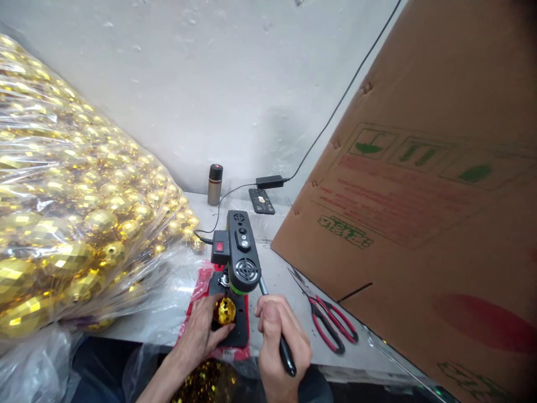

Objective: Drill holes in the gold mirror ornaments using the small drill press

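Note:
Beneath the head of a small black press machine (243, 263), my left hand (203, 324) grips a shiny gold faceted ball (225, 309) between thumb and fingers. The ball rests on the machine's black base plate (240, 336), which lies on a red sheet (200, 285). My right hand (282, 336) is wrapped round the black-ended lever handle (287, 357), whose metal rod runs up to the machine's right side. A red switch (219, 246) sits on the box at the machine's left.
Clear plastic bags of gold balls (84, 224) fill the left. Red-and-black scissors (327, 319) lie to the right, before a large cardboard box (419, 168). Behind stand a dark-capped bottle (214, 187), a black phone-like slab (262, 202) and a power adapter (269, 182) with its cable.

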`<state>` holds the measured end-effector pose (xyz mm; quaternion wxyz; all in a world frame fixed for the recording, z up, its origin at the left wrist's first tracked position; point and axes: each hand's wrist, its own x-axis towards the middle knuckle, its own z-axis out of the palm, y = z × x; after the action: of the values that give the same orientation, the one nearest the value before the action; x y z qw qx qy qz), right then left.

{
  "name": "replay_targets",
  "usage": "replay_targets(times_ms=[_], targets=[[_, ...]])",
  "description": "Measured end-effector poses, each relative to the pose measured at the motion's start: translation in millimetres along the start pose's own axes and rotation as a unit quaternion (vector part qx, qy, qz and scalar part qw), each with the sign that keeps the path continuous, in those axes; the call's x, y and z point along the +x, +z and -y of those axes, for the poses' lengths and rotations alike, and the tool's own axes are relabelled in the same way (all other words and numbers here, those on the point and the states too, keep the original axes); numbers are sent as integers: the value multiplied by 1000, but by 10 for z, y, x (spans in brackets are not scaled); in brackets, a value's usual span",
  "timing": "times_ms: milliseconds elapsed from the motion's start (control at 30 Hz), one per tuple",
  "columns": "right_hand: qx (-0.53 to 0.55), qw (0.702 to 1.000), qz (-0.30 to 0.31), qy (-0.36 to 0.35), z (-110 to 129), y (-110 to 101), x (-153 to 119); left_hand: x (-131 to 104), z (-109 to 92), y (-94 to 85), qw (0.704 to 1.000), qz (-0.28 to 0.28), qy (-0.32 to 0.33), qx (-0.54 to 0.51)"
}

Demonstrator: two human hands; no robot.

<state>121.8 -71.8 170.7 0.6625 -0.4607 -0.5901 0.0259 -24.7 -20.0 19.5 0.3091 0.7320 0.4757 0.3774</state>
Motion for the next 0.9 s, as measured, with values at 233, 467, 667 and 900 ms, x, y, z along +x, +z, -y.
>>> replay_targets(times_ms=[233, 467, 667, 900], targets=[[-6, 1000, 22, -3, 4, -27, -6, 195, -150, 52, 998, 26, -7, 62], [-25, 999, 29, -31, -74, -48, -76, 184, -143, 72, 996, 60, -14, 57], [-64, 995, 22, -71, -301, -22, -323, 168, -83, 115, 996, 60, -9, 58], [-40, 998, -29, -39, -350, 65, -432, 145, -53, 153, 997, 44, 1, 63]])
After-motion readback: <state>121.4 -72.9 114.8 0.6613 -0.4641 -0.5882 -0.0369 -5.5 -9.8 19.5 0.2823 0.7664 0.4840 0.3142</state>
